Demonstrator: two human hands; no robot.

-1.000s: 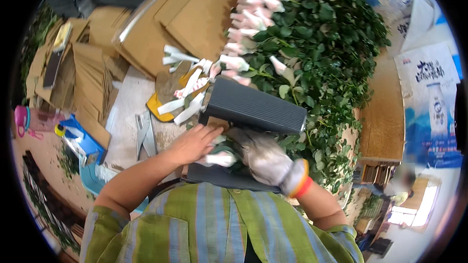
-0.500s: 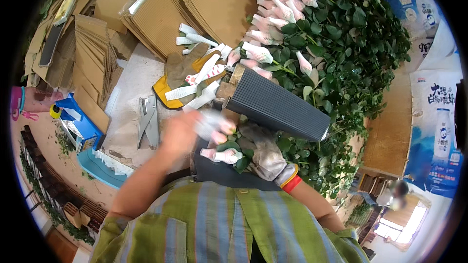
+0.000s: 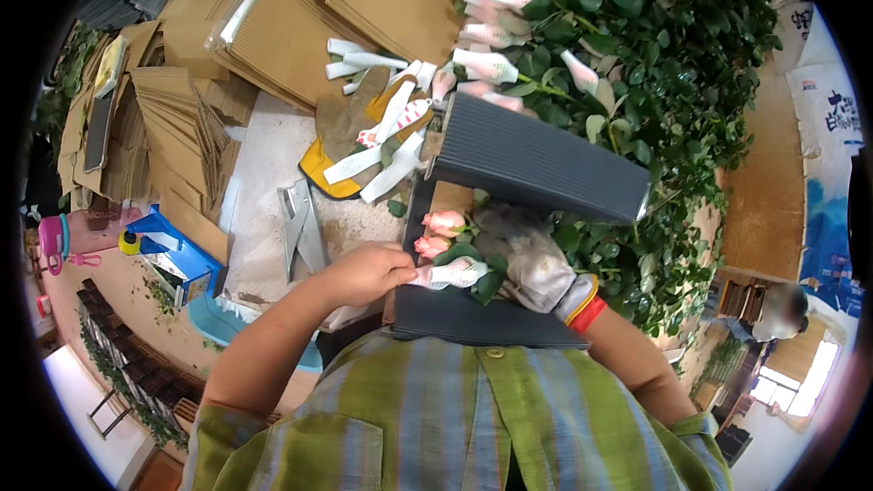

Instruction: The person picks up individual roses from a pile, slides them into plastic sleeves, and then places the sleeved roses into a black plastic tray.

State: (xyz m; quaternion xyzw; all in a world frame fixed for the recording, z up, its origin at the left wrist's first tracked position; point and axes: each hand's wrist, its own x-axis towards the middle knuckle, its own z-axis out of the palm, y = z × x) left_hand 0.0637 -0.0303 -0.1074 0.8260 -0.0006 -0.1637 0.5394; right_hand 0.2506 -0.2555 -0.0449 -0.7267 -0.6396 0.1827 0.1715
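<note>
Fingers of L hand pinched at L tip of netted rosebud; bud lies betw. dk. ribbed block and dk. near panel, long axis approx. crosswise, tip pointing L, leafy end R. Two pink roses adj., heads L. Gloved R hand just R of bud; finger grip cannot tell.

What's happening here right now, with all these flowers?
A person's bare left hand pinches the end of a white net around one rose. Two pink roses just beyond it have no net on. The gloved right hand is at their leafy side; what it grips is hidden. Past the dark ridged box part lie many more netted roses.
</note>
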